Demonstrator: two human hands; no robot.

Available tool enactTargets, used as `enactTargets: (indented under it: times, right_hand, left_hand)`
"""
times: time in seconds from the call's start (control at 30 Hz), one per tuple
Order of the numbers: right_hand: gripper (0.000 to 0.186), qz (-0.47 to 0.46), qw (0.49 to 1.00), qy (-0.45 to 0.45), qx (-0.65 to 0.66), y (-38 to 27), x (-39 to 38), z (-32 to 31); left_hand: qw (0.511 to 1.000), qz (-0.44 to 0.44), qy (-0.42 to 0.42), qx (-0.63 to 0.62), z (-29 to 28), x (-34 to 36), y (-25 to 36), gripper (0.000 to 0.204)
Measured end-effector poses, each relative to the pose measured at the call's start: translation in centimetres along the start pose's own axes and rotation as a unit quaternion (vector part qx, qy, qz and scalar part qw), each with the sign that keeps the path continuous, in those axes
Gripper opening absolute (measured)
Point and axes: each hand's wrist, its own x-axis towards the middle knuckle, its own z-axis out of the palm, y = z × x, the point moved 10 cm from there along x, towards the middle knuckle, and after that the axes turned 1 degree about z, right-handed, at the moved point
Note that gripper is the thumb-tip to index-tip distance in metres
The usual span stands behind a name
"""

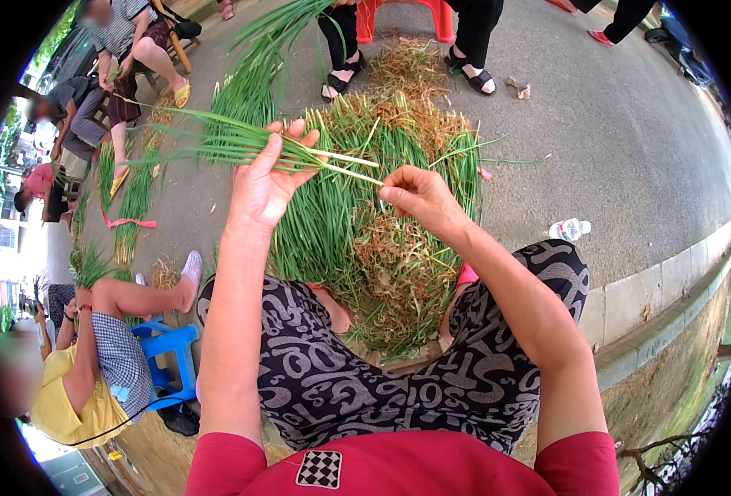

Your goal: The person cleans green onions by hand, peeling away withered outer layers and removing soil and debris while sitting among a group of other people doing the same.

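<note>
My left hand [268, 175] is closed around a few green stalks [241, 142] that look like chives or young garlic. Their leafy ends stretch out to the left, and two white stem ends stick out to the right. At the tip of the lower stem, my right hand [419, 197] pinches with thumb and forefinger. Below both hands spreads a large heap of the same green stalks [320, 227] on the ground. Dry brown trimmings [394, 256] lie over its middle and near part.
Opposite me a person in black trousers [475, 29] sits on a red stool [432, 18], beside long green stalks [250, 78]. Several people sit at the left, one near a blue stool [171, 351]. A clear plastic bottle [570, 230] lies at right, near the kerb [655, 293].
</note>
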Motion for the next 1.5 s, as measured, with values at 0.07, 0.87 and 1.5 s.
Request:
enactTargets:
  times: [0.07,0.87,1.5]
  right_hand:
    - [0.022,0.02,1.0,0.008,-0.01,0.5,0.0,-0.2]
    - [0.063,0.027,0.999,-0.024,-0.006,-0.4,-0.6,0.6]
    - [0.034,0.014,0.994,-0.062,0.091,-0.9,-0.5,1.1]
  left_hand:
    - [1.0,0.002,-0.003,-0.007,-0.4,0.1,0.2,0.017]
    - [0.998,-0.034,-0.038,-0.022,0.6,-0.1,-0.9,0.021]
    - [0.995,0.005,-0.005,0.104,0.4,-0.3,-0.3,0.021]
